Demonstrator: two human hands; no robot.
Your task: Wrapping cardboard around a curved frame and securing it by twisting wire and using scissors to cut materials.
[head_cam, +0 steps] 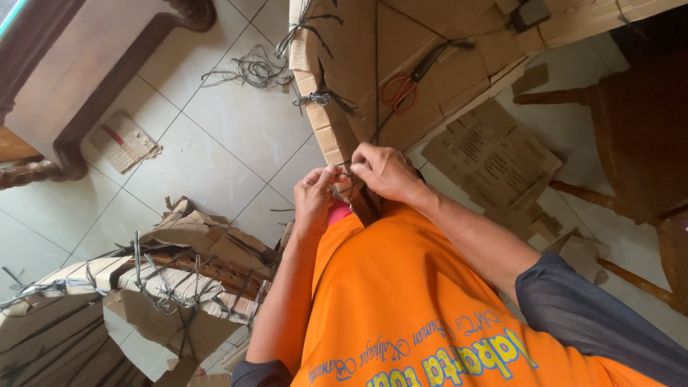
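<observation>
Both my hands meet at the near edge of the large brown corrugated cardboard panel (pixel 358 64), which stretches away from me toward the far right. My left hand (pixel 315 197) pinches the thin dark grey string (pixel 345 169) at that edge; my right hand (pixel 387 172), just right of it, is closed on the same string. The string's taut line runs straight away up the panel. Red-handled scissors (pixel 403 87) lie farther up the cardboard, nearer my right hand.
</observation>
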